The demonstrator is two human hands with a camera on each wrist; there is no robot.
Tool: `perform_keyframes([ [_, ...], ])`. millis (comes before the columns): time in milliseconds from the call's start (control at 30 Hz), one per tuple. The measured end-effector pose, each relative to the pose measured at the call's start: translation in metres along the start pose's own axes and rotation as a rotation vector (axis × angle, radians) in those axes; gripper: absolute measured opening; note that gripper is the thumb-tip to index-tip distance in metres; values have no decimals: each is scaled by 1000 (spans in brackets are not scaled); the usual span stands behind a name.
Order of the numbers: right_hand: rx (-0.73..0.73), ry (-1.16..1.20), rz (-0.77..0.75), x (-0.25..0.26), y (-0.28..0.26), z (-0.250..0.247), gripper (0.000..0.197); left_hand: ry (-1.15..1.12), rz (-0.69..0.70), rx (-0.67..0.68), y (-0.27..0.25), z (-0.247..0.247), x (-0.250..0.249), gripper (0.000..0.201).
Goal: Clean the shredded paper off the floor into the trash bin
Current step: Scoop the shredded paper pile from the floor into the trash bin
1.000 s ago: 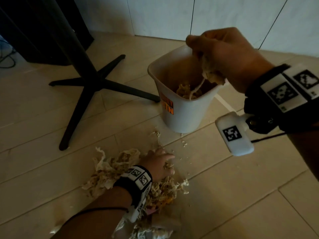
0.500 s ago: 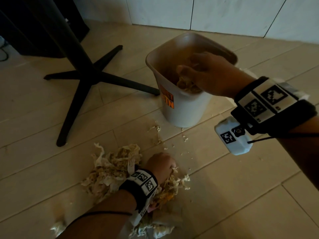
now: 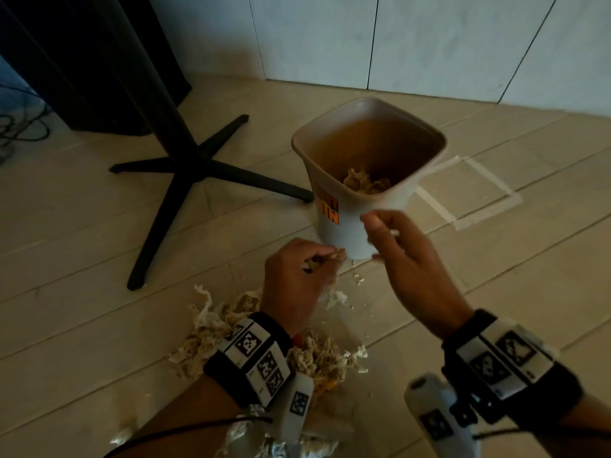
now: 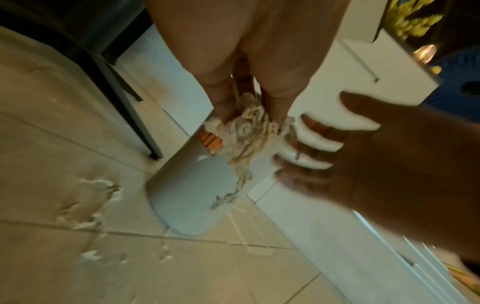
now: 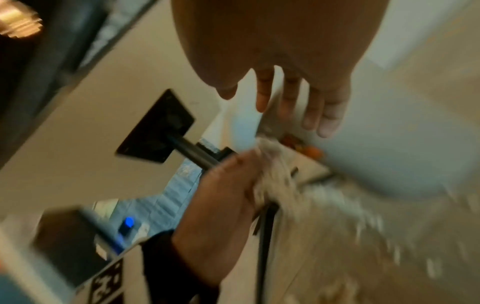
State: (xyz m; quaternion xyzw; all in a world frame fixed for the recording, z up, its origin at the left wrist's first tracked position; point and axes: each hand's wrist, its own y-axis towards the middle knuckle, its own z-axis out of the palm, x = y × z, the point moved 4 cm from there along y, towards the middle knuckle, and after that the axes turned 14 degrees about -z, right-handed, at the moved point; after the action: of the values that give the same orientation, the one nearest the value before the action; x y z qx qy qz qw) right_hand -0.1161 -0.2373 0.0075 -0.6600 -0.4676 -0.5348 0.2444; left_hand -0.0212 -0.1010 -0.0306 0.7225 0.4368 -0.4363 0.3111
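A white trash bin (image 3: 344,226) with orange lettering stands on the tiled floor, with shredded paper (image 3: 365,183) in its bottom. My left hand (image 3: 297,276) is lifted off the floor just in front of the bin's base and grips a clump of shredded paper (image 4: 249,131), strands hanging down. My right hand (image 3: 403,259) hovers to its right in front of the bin with fingers (image 5: 311,111) spread and straight, holding nothing. A pile of shredded paper (image 3: 231,332) lies on the floor under my left wrist.
A black cross-shaped table base (image 3: 185,170) stands left of the bin, with a dark cabinet (image 3: 82,61) behind it. White wall panels (image 3: 396,44) run along the back. A taped square (image 3: 469,190) marks the floor right of the bin. Small paper scraps (image 4: 91,205) dot the tiles.
My right hand came out of the bin, empty, and dropped down in front of it. My left hand closed on a clump from the pile and rose toward the bin.
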Motion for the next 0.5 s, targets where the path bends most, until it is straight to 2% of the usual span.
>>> perform_keyframes([
  [67,10,268,267,-15,-13,17,54,-10,46,-14,-5,0,-19,16],
  [133,6,547,481,-20,-26,31,59,-8,51,8,-14,6,-33,16],
  [267,9,967,623,-15,-38,43,69,83,133,49,-33,19,-42,16],
  [367,-22,933,626,-19,-36,33,64,165,239,137,-46,25,-37,15],
  [500,-29,770,611,-29,-40,29,49,365,264,232,-56,33,-28,20],
])
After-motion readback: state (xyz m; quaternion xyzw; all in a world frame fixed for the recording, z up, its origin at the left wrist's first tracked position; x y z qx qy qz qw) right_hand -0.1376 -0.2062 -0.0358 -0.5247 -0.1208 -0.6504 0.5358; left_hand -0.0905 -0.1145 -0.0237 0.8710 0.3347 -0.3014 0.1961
